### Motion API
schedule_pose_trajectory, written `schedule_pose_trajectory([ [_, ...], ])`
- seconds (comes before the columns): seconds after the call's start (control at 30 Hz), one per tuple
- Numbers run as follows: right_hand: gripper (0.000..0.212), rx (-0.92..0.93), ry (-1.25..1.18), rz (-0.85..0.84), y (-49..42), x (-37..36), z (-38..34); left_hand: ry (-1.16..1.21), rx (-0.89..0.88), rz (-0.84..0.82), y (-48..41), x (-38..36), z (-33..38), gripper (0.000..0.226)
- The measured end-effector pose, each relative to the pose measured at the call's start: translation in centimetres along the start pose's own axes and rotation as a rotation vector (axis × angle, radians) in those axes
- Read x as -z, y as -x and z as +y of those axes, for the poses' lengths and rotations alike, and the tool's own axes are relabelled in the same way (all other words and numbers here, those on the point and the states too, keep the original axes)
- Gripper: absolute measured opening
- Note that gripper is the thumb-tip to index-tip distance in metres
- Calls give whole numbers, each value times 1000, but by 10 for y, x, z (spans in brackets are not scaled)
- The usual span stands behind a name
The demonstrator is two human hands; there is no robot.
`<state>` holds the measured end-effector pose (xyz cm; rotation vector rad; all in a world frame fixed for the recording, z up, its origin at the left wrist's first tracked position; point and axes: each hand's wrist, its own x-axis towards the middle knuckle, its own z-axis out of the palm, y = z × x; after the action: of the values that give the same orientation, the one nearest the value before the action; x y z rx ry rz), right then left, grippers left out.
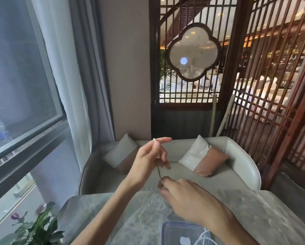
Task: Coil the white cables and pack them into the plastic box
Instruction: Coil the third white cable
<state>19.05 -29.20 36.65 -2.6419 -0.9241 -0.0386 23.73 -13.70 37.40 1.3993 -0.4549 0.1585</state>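
My left hand (149, 162) is raised above the table's far edge and pinches the plug end of a thin white cable (159, 172) between thumb and forefinger. The cable runs down from there to my right hand (188, 204), whose fingertips pinch it lower down. The clear plastic box (167, 230) with a bluish rim sits at the bottom centre of the table, partly hidden by my right forearm. Loops of white cable (205, 238) lie inside it.
A grey marble-patterned table (98, 213) is in front of me. A grey sofa (240, 156) with cushions stands beyond it. A potted plant (38, 227) sits at the lower left by the window. A wooden lattice screen (272, 85) rises behind the sofa.
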Motion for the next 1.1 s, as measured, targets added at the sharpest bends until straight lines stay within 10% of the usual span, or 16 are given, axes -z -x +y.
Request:
schedule_pose_trajectory([
  [0.13, 19, 107, 114, 60, 17, 27, -8, -208, -74, -81, 15, -13, -12, 38],
  [0.3, 27, 249, 327, 567, 16, 72, 2, -85, -180, -2, 40, -36, -10, 53],
  [0.5, 13, 310, -104, 801, -14, 86, 24, 141, -95, -128, 45, -44, 13, 48],
  [0.73, 35, 171, -940, 280, -47, 37, 17, 453, -17, -343, 44, -25, 38, 35],
  [1.1, 7, -24, -632, 142, -25, -18, 60, 422, -199, 200, 3, 44, 44, 37],
])
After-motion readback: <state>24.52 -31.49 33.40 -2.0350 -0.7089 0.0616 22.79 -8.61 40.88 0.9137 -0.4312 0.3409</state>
